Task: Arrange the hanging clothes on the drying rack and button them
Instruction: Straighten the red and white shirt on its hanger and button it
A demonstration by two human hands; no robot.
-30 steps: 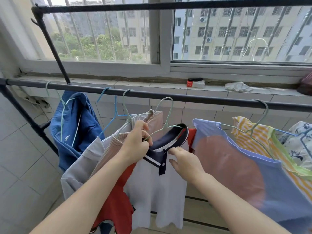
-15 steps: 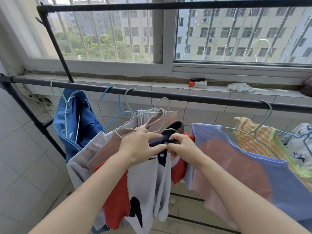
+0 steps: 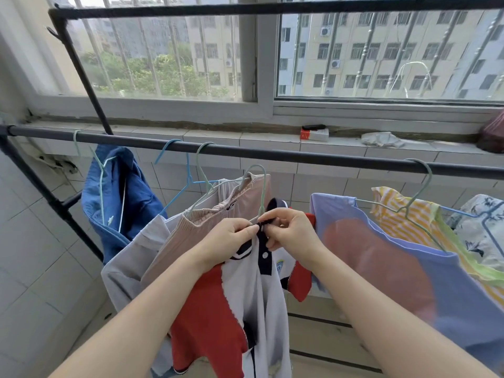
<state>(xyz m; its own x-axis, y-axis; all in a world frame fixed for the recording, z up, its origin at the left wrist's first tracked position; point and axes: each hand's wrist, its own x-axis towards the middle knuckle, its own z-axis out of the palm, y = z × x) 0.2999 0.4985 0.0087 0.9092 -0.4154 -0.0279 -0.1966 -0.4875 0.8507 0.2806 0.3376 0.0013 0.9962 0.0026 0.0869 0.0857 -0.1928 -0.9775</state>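
A white, red and navy polo shirt (image 3: 251,301) hangs on a pale green hanger (image 3: 261,186) from the black rack bar (image 3: 300,156). My left hand (image 3: 231,238) pinches the left side of its navy collar placket. Facing it, my right hand (image 3: 291,230) pinches the right side, the fingertips of both meeting at the top of the placket. One navy button (image 3: 264,255) shows lower on the placket. Behind the polo hang a pink ribbed garment (image 3: 196,222) and a grey one (image 3: 131,268).
A blue shirt (image 3: 120,197) hangs at the left, a lilac garment with a pink patch (image 3: 381,263) and a yellow striped one (image 3: 417,216) at the right. An empty blue hanger (image 3: 185,173) is on the bar. The tiled sill holds a red-and-white box (image 3: 315,134) and a cloth (image 3: 381,139).
Both hands have come together at the top of the polo's collar placket; a second ago the right hand held the collar lower and apart from the left.
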